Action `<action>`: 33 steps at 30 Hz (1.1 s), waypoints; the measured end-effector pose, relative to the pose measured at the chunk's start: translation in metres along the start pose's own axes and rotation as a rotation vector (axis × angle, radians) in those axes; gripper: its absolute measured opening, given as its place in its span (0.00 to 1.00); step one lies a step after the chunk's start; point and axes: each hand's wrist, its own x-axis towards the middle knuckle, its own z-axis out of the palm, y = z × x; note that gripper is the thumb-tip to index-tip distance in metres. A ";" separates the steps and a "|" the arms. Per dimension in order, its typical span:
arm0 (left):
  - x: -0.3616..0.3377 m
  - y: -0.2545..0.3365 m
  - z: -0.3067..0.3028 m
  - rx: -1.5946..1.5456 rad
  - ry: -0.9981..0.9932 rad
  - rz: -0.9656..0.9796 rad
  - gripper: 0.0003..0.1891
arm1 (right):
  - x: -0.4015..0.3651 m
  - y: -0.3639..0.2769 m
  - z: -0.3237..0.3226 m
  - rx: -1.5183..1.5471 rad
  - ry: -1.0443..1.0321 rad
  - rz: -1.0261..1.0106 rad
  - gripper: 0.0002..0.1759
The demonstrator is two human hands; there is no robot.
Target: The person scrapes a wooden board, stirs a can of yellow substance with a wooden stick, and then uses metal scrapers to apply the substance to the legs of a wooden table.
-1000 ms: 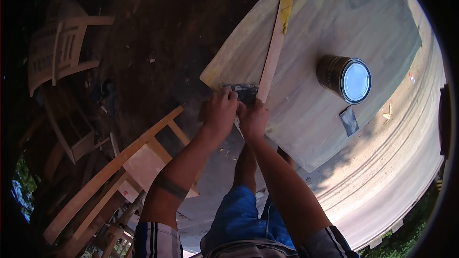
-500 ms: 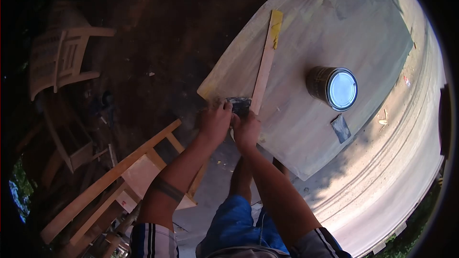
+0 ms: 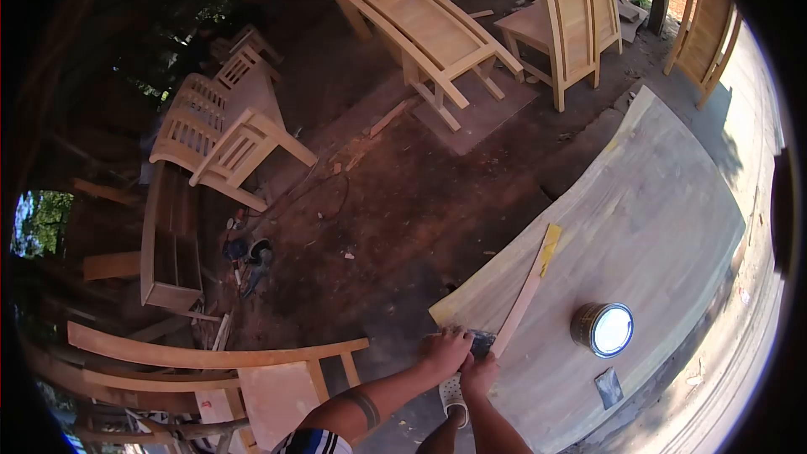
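Note:
A dark flat piece (image 3: pixel 482 343), smeared with grey, is pinched between my two hands at the near left edge of a large pale board (image 3: pixel 639 227). My left hand (image 3: pixel 451 351) has its fingers closed over the piece's left part. My right hand (image 3: pixel 479 375) closes on its lower side, thumb and fingers partly hidden. Touching or very near the right hand is the lower end of a thin wooden stick (image 3: pixel 523 301), its far end coated in yellow paste. On the board stand a lidded metal can (image 3: pixel 591 325) and, nearer me, a small grey sheet (image 3: pixel 609 388).
Wooden furniture stands around: a slatted bench (image 3: pixel 239 130) at left, panelled frames (image 3: pixel 420 17) behind, and a chair-like frame (image 3: pixel 218 359) near my left. Power tools with a cord (image 3: pixel 244 256) lie on the dark floor. My clog-shod foot (image 3: pixel 454 395) is below the hands.
My view has tilted up, so the board and hands sit lower and more furniture shows behind. Both hands stay on the dark piece at the board's edge.

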 end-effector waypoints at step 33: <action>-0.108 -0.023 -0.046 -0.212 -0.352 -0.328 0.18 | 0.001 -0.001 -0.024 0.298 -0.110 0.030 0.17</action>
